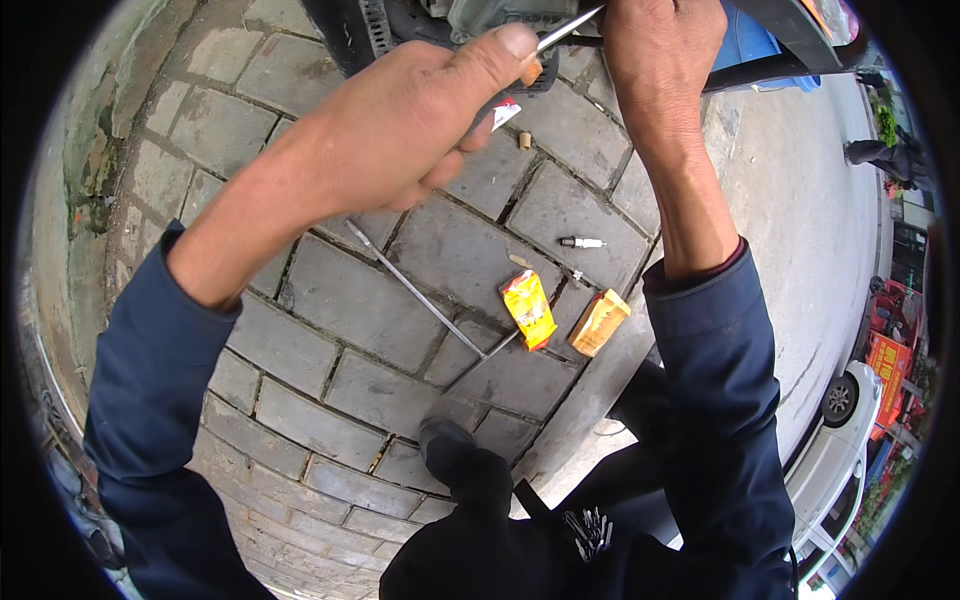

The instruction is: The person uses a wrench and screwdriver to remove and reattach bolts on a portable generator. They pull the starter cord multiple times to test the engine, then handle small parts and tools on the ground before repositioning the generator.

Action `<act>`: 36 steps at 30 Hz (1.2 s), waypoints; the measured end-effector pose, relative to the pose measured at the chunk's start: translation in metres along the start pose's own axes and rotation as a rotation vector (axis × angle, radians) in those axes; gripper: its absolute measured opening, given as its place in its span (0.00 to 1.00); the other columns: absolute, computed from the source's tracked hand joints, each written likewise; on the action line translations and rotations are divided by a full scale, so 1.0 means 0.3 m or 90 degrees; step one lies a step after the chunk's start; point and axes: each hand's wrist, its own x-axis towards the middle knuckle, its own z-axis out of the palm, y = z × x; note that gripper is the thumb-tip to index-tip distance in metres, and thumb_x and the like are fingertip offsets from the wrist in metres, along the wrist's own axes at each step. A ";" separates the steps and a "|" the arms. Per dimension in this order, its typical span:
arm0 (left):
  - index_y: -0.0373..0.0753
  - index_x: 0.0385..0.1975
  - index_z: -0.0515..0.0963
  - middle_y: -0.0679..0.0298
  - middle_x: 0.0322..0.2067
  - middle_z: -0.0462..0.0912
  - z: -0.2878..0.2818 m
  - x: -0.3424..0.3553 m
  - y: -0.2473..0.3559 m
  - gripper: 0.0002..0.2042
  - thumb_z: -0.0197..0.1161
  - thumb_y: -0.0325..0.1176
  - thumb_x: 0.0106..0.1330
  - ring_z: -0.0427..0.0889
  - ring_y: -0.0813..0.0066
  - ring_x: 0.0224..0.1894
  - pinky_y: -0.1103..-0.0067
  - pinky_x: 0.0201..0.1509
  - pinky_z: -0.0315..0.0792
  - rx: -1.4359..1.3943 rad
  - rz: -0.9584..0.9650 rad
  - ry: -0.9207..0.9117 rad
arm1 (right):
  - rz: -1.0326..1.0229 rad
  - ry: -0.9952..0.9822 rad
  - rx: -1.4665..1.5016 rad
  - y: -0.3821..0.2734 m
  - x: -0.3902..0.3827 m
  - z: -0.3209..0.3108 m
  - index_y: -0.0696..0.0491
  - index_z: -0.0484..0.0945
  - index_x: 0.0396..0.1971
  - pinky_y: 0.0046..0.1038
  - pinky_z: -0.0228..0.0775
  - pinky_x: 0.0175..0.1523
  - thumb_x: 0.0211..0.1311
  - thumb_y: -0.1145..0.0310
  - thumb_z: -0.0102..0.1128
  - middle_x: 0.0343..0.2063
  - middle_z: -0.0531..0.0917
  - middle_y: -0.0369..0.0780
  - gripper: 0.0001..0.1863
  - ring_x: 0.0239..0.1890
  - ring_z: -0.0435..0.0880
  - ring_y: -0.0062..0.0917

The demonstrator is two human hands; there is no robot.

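My left hand [390,135] is closed around what looks like a screwdriver, its thumb lying along the bright metal shaft [568,30]. Part of a dark handle shows below the fingers. The shaft points up and right, toward my right hand [665,55]. That hand is closed, its fingertips bent out of sight at the upper edge, so its grip is hidden. Both hands are at a machine's dark frame and grey metal housing [500,15]. Below them, a spark plug [582,242] lies on the paving beside a yellow-and-red packet [528,310] and a small tan cardboard box [600,323].
A long metal T-shaped wrench [420,292] lies on the grey paving bricks [340,300]. A small cork-coloured piece [525,140] is near the machine. The kerb [570,430] runs along the right, with a white car [830,450] on the road beyond. A wall stands left.
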 end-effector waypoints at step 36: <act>0.35 0.34 0.76 0.72 0.19 0.67 0.215 -0.004 -0.080 0.33 0.46 0.66 0.75 0.67 0.86 0.18 0.83 0.19 0.63 -0.215 0.015 0.019 | -0.024 0.036 0.198 -0.010 -0.028 -0.014 0.62 0.78 0.35 0.22 0.65 0.32 0.66 0.70 0.59 0.28 0.80 0.33 0.09 0.29 0.73 0.15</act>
